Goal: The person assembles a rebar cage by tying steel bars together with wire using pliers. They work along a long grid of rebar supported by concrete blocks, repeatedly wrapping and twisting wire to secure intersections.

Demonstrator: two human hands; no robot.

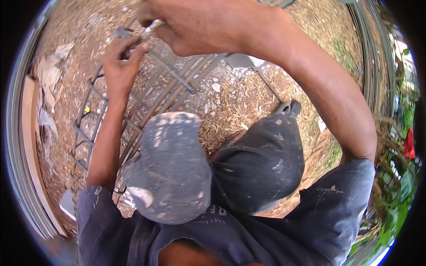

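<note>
A cage of grey steel reinforcing bars (177, 78), with long rods and bent square stirrups, lies on the ground before me and to my left. My left hand (120, 66) is at its far corner, with fingers bent around a steel stirrup and the thumb close to the fingertips. Reaching across from the right, my right hand (177, 26) is beside the left at the upper edge. Its fingers are curled and smeared by motion, and whatever they hold cannot be made out. Between my arms are my knees in dark, stained trousers (262, 164).
Wood chips and pale stones (216, 87) cover the ground. A flat grey piece (239, 60) lies beyond my knees. Along the left stands a wooden board (31, 115) with torn paper (49, 73) beside it. Stacked long rods (375, 53) and green plants (399, 199) are at the right.
</note>
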